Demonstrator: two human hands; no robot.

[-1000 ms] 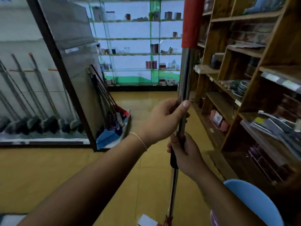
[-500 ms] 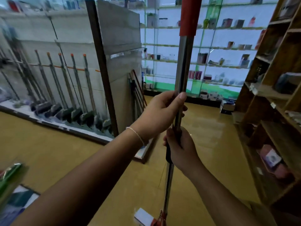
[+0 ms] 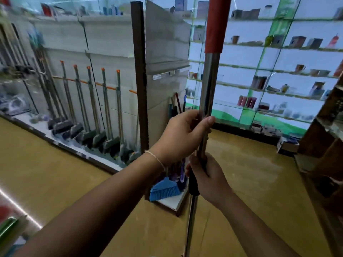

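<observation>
I hold a long metal pole (image 3: 208, 86) upright in front of me, with a red sleeve (image 3: 217, 25) at its top and a black collar (image 3: 193, 184) lower down. My left hand (image 3: 181, 135) grips the shiny upper tube, thumb laid across it. Just below, my right hand (image 3: 208, 179) is curled round the pole at the black collar. The pole's lower end runs out of the frame at the bottom.
A rack of brooms (image 3: 96, 112) lines the left wall. A dark-framed display panel (image 3: 143, 86) stands ahead, with a blue brush (image 3: 164, 189) at its foot. Glass shelves with boxes and cups (image 3: 269, 75) fill the back. Wooden shelving (image 3: 326, 145) rises on the right.
My view has swung left: the wooden shelving slid toward the right edge and the broom rack came into sight. Both hands keep the same hold on the pole.
</observation>
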